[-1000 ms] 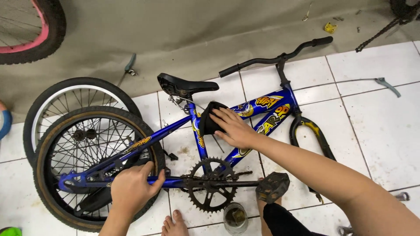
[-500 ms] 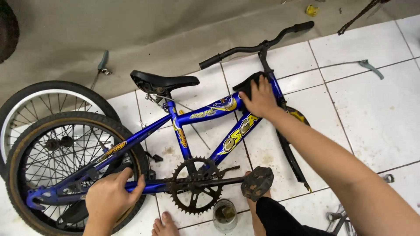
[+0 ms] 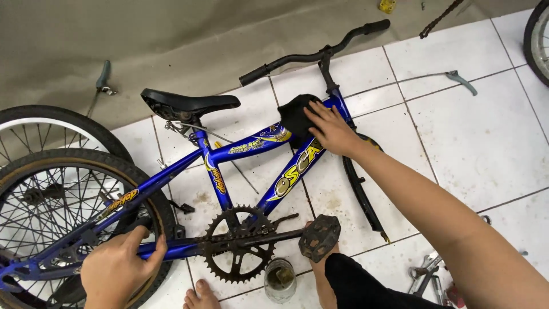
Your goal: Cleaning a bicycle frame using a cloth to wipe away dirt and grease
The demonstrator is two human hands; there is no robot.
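Since the earlier frame my right hand [image 3: 331,130] has slid with its black rag [image 3: 294,116] further up the blue frame [image 3: 251,146], from the middle of the tubes to the joint just under the handlebar stem; the view has also swung right.

Starting at the left, my left hand [image 3: 120,269] is curled shut around the lower frame tube, right beside the rear wheel [image 3: 63,217]. I judge the fingers sit close to the spokes and tyre, so if the wheel turns they could be pinched. A little further right, the chainring [image 3: 237,246] with its bare teeth lies near my bare toes [image 3: 197,297] and a small glass jar [image 3: 279,279] standing on the white tiled floor [image 3: 469,143]; a shove on the frame could tip the jar or drag the teeth onto my foot. The pedal [image 3: 319,237] rests against my knee. Further right, my right hand lies flat, fingers spread, pressing the rag against the frame rather than gripping it. The bicycle lies on its side, so hard rubbing there could make it skate on the tiles. Loose tools [image 3: 429,272] lie near right.
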